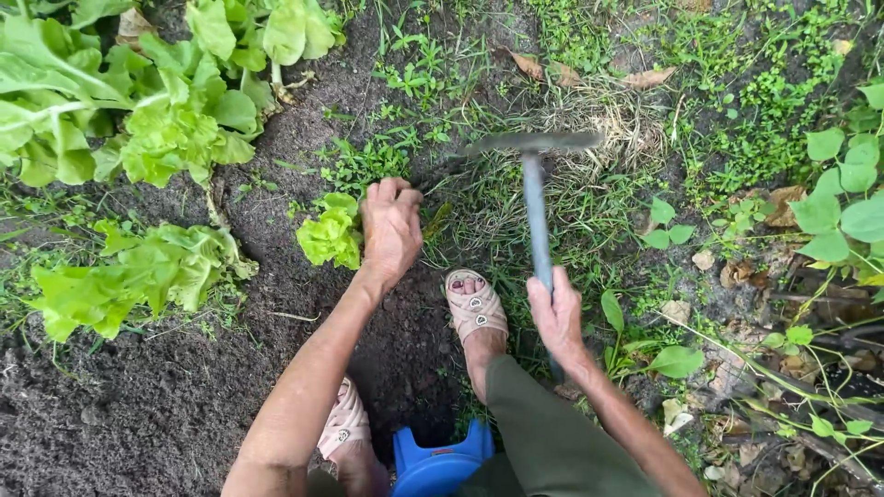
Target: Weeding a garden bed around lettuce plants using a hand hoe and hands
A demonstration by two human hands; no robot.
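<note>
My right hand (556,316) grips the metal shaft of a small hand hoe (535,198). The hoe's flat blade (532,142) hangs blurred over a patch of grass and dry straw. My left hand (390,227) is closed into a fist at ground level, right beside a small light-green lettuce seedling (331,235) and the grassy weeds at the edge of the dark soil. Whether the fist holds weeds is hidden by the fingers.
Large lettuce plants (138,101) grow at the upper left and another lettuce (129,271) at the left. My feet in beige sandals (474,308) rest on dark soil (138,405). A blue stool (440,465) is beneath me. Broad-leaf plants (843,198) and dry leaves lie right.
</note>
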